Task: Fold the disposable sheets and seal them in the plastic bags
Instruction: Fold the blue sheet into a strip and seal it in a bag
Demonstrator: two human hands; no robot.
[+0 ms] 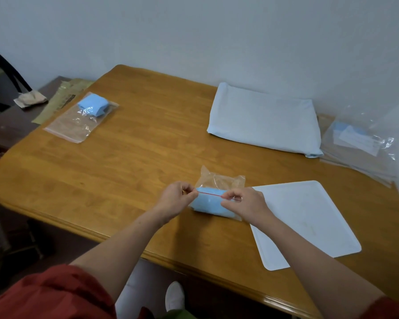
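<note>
A single wide-angle view looks forward and down from the person's head, standing at the near edge of the orange-brown wooden table (129,157) and facing the pale grey wall (217,31) behind it. Both bare forearms reach in from the bottom of the frame, close to the lens, while the table's far corners lie farther off and bend with the wide lens.

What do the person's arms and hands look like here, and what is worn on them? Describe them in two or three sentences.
Both forearms are bare down to the left hand and right hand, with no gloves or watch visible. Red sleeves are pushed up near the elbows, the right one showing only at the picture's bottom corner. A thin ring may sit on one of the right hand's fingers, though it is too small to be sure.
</note>
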